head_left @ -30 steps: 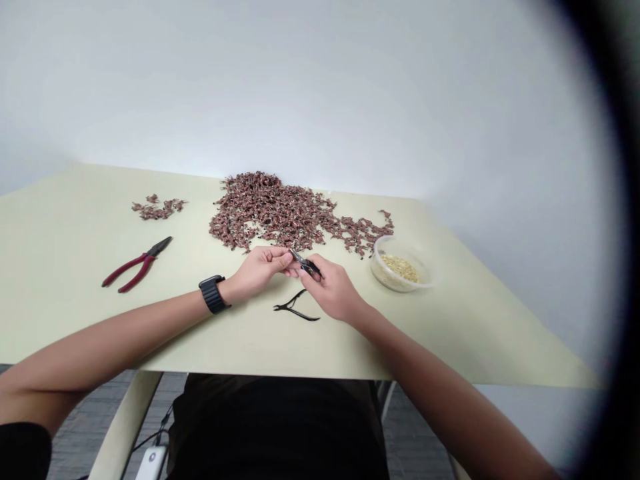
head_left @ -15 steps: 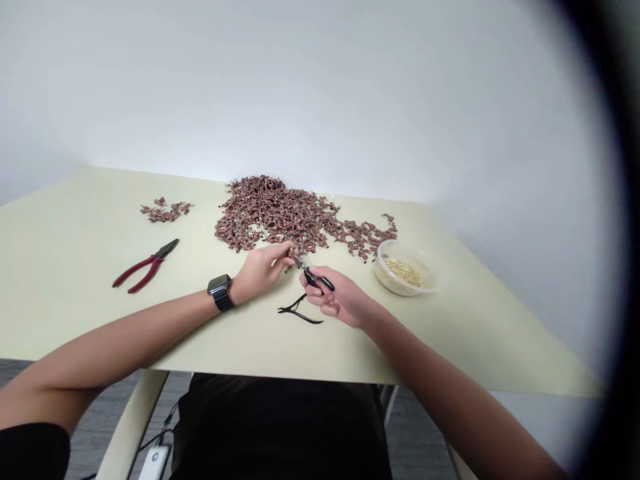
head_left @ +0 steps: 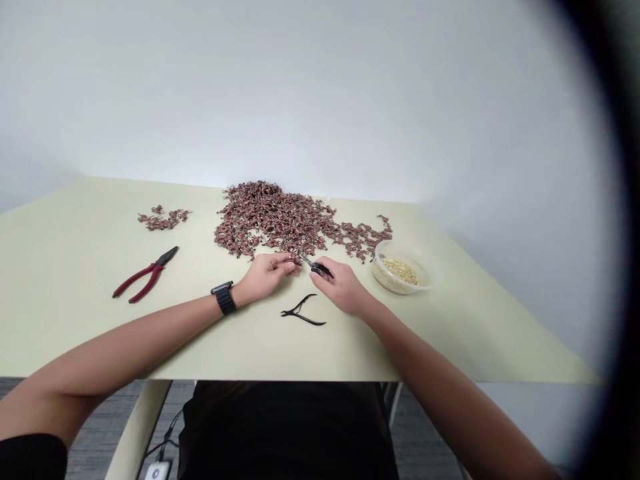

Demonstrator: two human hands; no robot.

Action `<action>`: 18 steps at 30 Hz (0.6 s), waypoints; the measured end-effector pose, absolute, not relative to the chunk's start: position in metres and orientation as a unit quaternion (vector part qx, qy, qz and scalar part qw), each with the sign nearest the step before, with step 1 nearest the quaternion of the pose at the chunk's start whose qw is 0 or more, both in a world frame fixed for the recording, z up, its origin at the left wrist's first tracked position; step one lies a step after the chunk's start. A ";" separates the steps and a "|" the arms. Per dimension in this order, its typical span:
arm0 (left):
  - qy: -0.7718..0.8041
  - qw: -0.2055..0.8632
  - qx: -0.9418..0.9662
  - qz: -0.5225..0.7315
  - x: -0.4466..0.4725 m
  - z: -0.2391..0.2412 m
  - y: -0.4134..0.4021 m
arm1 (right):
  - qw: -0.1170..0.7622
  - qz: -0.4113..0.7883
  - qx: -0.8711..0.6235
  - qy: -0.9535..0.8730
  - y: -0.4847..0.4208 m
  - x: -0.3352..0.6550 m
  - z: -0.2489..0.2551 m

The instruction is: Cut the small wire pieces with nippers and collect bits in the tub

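Note:
In front of the large pile of small reddish-brown pieces [head_left: 273, 213], my left hand [head_left: 263, 277] is closed, pinching a small reddish-brown piece [head_left: 296, 261] between thumb and fingers. Its exact kind is too small to make out. My right hand [head_left: 346, 290] grips small black-handled pliers [head_left: 321, 269], their metal jaws pointing left at the left fingertips. Whether the jaws touch the piece I cannot tell. Just below both hands lies a black cuticle nipper [head_left: 300, 312] with its handles spread.
Red-handled pliers [head_left: 150, 275] lie at the left, below a small cluster of brown pieces [head_left: 164, 219]. On the right stands a clear round tub [head_left: 383, 277] holding small golden bits [head_left: 403, 271]. The pale table [head_left: 240, 350] meets a white wall behind.
My left wrist has rolled, turning the watch face away, and the left fingers are slightly lower. My right hand has turned palm-down around the small pliers. The view has tilted a little.

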State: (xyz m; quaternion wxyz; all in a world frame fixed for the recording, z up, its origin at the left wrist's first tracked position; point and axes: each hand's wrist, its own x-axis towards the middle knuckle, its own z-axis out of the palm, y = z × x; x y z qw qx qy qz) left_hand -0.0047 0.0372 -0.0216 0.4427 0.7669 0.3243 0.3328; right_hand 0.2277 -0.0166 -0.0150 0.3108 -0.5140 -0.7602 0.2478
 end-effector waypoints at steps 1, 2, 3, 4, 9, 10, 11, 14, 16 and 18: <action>0.322 0.447 0.765 0.333 -0.004 -0.022 0.038 | 0.302 0.247 -0.508 -0.768 -0.017 0.229 -0.014; 0.321 0.450 0.764 0.333 -0.004 -0.023 0.038 | 0.295 0.247 -0.504 -0.773 -0.018 0.230 -0.013; 0.320 0.453 0.763 0.332 -0.004 -0.023 0.039 | 0.290 0.246 -0.501 -0.777 -0.018 0.230 -0.013; 0.318 0.456 0.763 0.330 -0.004 -0.023 0.039 | 0.287 0.243 -0.500 -0.780 -0.018 0.230 -0.012; 0.320 0.449 0.766 0.330 -0.004 -0.024 0.039 | 0.283 0.196 -0.486 -0.804 -0.017 0.232 -0.012; 0.323 0.446 0.768 0.328 -0.005 -0.024 0.040 | 0.282 0.184 -0.483 -0.808 -0.017 0.233 -0.012; 0.325 0.443 0.769 0.326 -0.005 -0.025 0.040 | 0.282 0.174 -0.481 -0.812 -0.016 0.234 -0.011; 0.326 0.434 0.777 0.319 -0.005 -0.025 0.040 | 0.278 0.157 -0.474 -0.821 -0.016 0.236 -0.010; 0.321 0.425 0.785 0.317 -0.006 -0.025 0.040 | 0.278 0.153 -0.467 -0.825 -0.016 0.236 -0.009; 0.317 0.410 0.795 0.316 -0.006 -0.025 0.039 | 0.279 0.150 -0.462 -0.828 -0.016 0.237 -0.010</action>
